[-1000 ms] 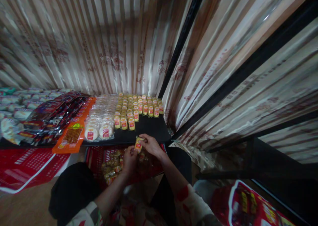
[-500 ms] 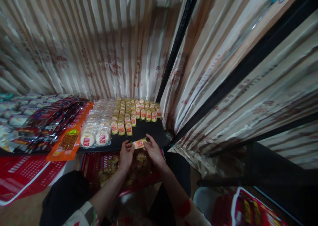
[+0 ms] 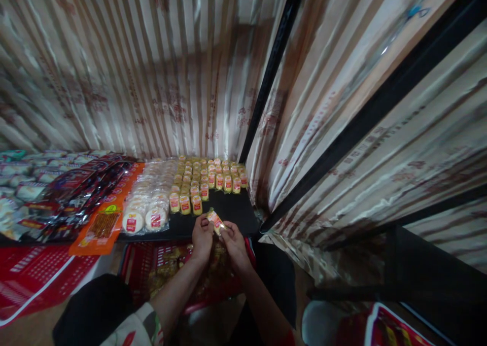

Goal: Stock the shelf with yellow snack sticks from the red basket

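Between my two hands is a small yellow snack packet [image 3: 215,221] with a red and white label, tilted, just in front of the black shelf [image 3: 232,211]. My left hand [image 3: 202,237] pinches its left end, and my right hand [image 3: 233,240] has fingers closed on its lower right end. Beyond them, rows of matching yellow packets [image 3: 185,203] stand on the shelf. Under my forearms sits a red basket [image 3: 139,265] with more yellow packets [image 3: 163,275] in it, partly hidden by my arms.
Left of the yellow rows lie clear-wrapped round white snacks [image 3: 155,219], an orange bag [image 3: 101,229] and dark shiny packs [image 3: 72,194]. Another red basket [image 3: 30,280] is at lower left. A black frame post [image 3: 266,90] and draped curtains [image 3: 182,72] enclose the shelf. More red packs are at lower right.
The packet has turned from nearly level to slanting, its upper end now leaning left. Both hands have come closer together around it. The view has shifted slightly.
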The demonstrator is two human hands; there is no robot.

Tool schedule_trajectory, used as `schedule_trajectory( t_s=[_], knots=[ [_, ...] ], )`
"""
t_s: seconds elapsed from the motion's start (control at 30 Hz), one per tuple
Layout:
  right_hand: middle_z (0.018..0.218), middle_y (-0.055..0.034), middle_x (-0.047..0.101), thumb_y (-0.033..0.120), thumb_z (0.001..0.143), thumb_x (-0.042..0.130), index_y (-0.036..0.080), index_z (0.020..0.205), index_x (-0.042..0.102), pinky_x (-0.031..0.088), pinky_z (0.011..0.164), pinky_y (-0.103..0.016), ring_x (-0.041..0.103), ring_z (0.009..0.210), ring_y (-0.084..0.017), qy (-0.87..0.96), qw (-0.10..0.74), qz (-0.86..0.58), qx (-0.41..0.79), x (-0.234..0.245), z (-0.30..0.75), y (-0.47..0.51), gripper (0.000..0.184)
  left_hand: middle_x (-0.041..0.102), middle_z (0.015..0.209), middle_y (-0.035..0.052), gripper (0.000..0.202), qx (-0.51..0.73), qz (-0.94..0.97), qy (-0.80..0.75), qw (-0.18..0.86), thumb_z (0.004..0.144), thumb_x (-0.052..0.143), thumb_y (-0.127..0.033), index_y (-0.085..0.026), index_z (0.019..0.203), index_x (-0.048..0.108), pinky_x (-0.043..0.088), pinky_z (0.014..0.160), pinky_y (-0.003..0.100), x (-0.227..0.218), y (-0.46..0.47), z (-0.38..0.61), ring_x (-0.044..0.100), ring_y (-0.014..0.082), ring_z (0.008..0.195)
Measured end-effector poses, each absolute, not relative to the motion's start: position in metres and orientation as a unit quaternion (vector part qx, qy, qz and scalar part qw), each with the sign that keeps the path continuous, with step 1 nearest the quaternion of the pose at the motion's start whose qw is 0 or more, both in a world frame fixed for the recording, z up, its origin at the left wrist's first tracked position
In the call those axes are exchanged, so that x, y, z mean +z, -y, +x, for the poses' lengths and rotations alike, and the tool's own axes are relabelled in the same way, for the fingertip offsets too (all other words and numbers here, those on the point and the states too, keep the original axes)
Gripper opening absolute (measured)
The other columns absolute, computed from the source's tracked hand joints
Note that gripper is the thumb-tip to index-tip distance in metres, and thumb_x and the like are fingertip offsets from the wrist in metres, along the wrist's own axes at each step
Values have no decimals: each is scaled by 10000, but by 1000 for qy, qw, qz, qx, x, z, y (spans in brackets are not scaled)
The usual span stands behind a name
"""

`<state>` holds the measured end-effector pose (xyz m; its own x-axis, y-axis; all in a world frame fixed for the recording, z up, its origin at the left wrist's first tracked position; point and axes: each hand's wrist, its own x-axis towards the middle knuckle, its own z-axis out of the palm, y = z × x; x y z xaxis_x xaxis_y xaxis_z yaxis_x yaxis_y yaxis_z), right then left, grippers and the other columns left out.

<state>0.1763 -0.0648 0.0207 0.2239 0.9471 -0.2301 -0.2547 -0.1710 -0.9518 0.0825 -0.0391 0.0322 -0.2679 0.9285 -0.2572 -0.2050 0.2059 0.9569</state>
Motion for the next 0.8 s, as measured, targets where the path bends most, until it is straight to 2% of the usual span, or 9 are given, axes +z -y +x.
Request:
schedule_trajectory(
  t_s=[0.1, 0.2, 0.3, 0.4, 0.57, 0.8],
  knots=[
    [849, -45, 685, 353, 701, 618, 191, 890, 581, 503, 736, -302, 651, 774, -180, 422, 526, -579, 459, 24, 181, 62, 252, 614, 782, 4, 290, 536, 350, -590, 493, 723, 547, -150, -154, 1013, 553, 483, 617, 203, 29, 33, 83, 599, 98, 645],
    [903, -56, 682, 280, 745, 561, 197, 877, 622, 481, 793, -325, 630, 841, -201, 527, 456, -635, 332, 31, 185, 58, 168, 611, 811, 17, 343, 502, 407, -615, 452, 739, 517, -144, -137, 1081, 540, 486, 669, 220, 34, 29, 83, 589, 104, 669],
    [922, -63, 681, 229, 768, 536, 193, 907, 651, 448, 846, -342, 596, 907, -227, 608, 368, -670, 215, 38, 188, 53, 185, 618, 897, 47, 354, 461, 472, -643, 389, 760, 500, -152, -131, 1111, 541, 484, 758, 253, 44, 29, 84, 591, 122, 742],
    [977, -86, 672, 228, 798, 519, 160, 1037, 632, 437, 857, -338, 579, 928, -235, 639, 321, -684, 144, 41, 188, 47, 272, 618, 1028, 65, 349, 434, 524, -644, 350, 785, 479, -155, -154, 1129, 540, 464, 857, 270, 53, 28, 86, 600, 132, 860],
    [1008, -129, 644, 190, 831, 449, 111, 1117, 589, 433, 857, -331, 569, 923, -238, 647, 301, -697, 72, 37, 182, 37, 329, 608, 1104, 76, 354, 407, 583, -629, 315, 817, 450, -176, -159, 1162, 530, 450, 909, 288, 55, 20, 92, 593, 148, 952],
    [950, -138, 613, 247, 846, 399, 100, 1097, 576, 459, 806, -347, 562, 893, -247, 603, 351, -710, 97, 24, 179, 13, 340, 595, 1125, 108, 403, 406, 591, -620, 318, 813, 425, -148, -142, 1211, 490, 468, 911, 312, 47, -1, 98, 606, 155, 967]
  ],
)
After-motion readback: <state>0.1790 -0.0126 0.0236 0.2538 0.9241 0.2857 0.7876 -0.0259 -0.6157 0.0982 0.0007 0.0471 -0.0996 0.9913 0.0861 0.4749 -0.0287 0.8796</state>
